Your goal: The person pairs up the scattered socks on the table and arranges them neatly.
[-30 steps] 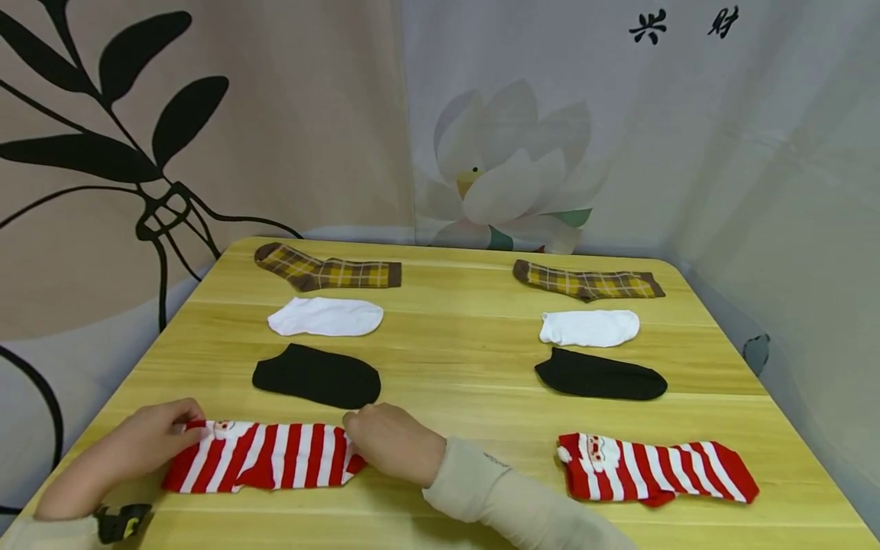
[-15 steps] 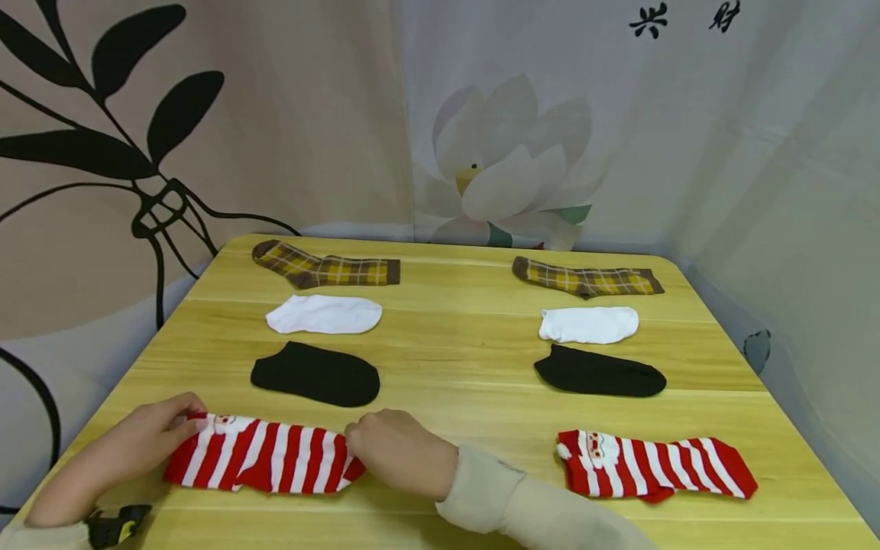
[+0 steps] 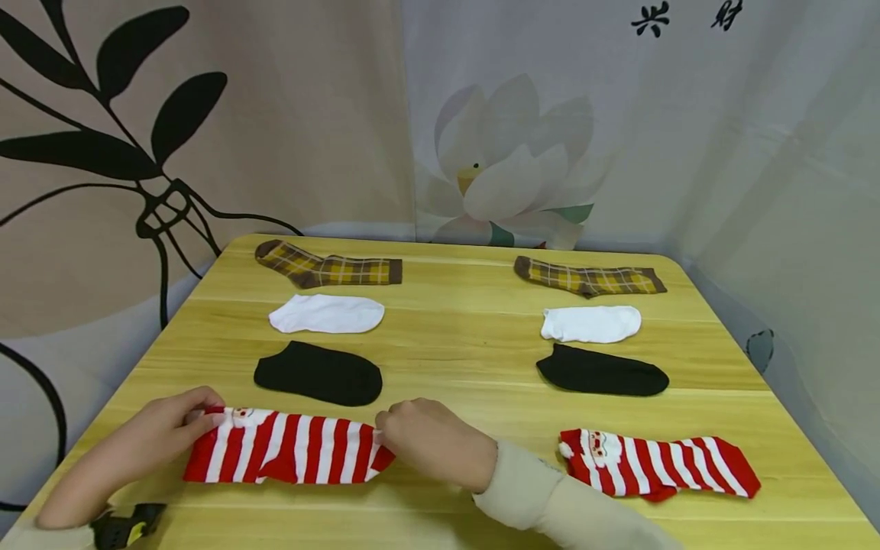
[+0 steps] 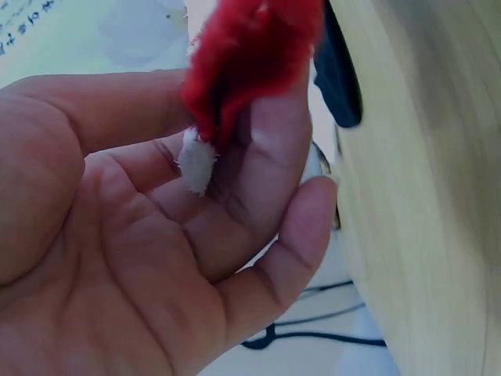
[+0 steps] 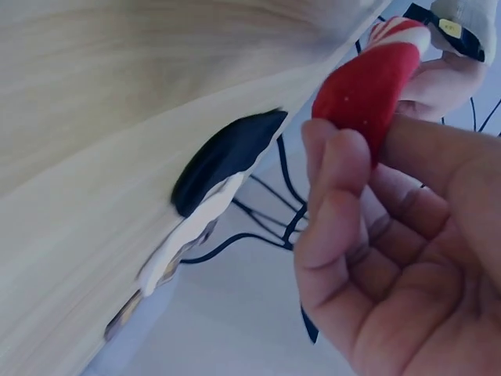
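Observation:
Both hands stretch a red-and-white striped sock with a Santa face between them at the front left of the table. At its cuff end, my left hand pinches the upper corner between thumb and fingers. My right hand pinches the toe end, its fingertips partly hidden in the head view. The left wrist view shows the red cuff and a white tuft at the fingers. In the right wrist view the red toe sits between thumb and fingers. A matching striped sock lies flat at the front right.
Behind the held sock lie a black sock, a white sock and a brown-yellow plaid sock. A second black, white and plaid sock lie on the right. Printed curtains stand behind the wooden table.
Both hands have shifted to the right with the striped sock held between them, and the sock has come slightly up in the head view. The other socks stay where they were.

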`<action>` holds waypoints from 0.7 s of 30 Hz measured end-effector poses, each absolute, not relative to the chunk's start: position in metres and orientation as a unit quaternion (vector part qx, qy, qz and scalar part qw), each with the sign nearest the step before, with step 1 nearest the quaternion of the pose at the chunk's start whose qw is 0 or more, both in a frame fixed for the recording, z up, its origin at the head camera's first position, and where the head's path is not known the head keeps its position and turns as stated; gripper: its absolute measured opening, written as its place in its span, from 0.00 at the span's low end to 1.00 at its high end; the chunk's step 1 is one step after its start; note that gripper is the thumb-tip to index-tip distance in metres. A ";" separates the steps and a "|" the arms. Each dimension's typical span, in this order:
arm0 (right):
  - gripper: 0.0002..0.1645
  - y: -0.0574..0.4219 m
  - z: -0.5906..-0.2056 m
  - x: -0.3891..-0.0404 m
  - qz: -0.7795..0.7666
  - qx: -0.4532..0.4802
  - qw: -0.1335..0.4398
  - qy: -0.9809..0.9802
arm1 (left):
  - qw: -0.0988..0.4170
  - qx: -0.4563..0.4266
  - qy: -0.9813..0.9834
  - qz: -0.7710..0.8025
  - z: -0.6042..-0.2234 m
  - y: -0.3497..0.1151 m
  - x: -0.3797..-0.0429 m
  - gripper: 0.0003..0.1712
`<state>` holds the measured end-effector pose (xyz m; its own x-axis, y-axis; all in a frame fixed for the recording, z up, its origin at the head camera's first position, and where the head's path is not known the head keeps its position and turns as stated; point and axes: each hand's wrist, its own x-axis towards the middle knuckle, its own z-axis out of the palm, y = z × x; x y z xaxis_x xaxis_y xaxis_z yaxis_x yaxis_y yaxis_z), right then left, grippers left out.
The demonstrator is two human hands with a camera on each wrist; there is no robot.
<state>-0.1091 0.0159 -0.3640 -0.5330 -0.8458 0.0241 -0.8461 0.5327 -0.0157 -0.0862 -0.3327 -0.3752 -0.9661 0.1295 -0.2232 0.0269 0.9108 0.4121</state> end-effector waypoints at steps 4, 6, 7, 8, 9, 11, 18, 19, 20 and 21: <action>0.10 0.030 -0.365 -0.113 0.045 0.465 -0.001 -0.884 | 0.124 0.044 0.967 0.217 -0.372 -0.323 -0.087 0.09; 0.10 0.037 -0.365 -0.114 0.066 0.456 -0.008 -0.888 | 0.121 0.049 0.966 0.223 -0.371 -0.318 -0.087 0.09; 0.09 0.040 -0.365 -0.115 0.076 0.451 -0.012 -0.889 | 0.119 0.052 0.966 0.225 -0.371 -0.315 -0.087 0.09; 0.09 0.044 -0.364 -0.116 0.085 0.447 -0.016 -0.891 | 0.116 0.057 0.965 0.229 -0.370 -0.312 -0.087 0.09; 0.08 0.048 -0.364 -0.116 0.095 0.442 -0.021 -0.892 | 0.113 0.062 0.964 0.232 -0.370 -0.309 -0.087 0.09; 0.08 0.055 -0.364 -0.117 0.113 0.432 -0.029 -0.894 | 0.109 0.072 0.963 0.238 -0.368 -0.303 -0.087 0.08; 0.07 0.080 -0.361 -0.117 0.153 0.416 -0.039 -0.896 | 0.110 0.091 0.956 0.257 -0.361 -0.279 -0.090 0.08; 0.07 0.083 -0.360 -0.117 0.158 0.413 -0.043 -0.896 | 0.112 0.094 0.954 0.260 -0.360 -0.276 -0.090 0.08; 0.06 0.087 -0.360 -0.116 0.163 0.410 -0.046 -0.896 | 0.115 0.092 0.953 0.263 -0.359 -0.273 -0.090 0.08; 0.06 0.090 -0.359 -0.116 0.167 0.407 -0.050 -0.897 | 0.117 0.093 0.952 0.268 -0.358 -0.270 -0.091 0.08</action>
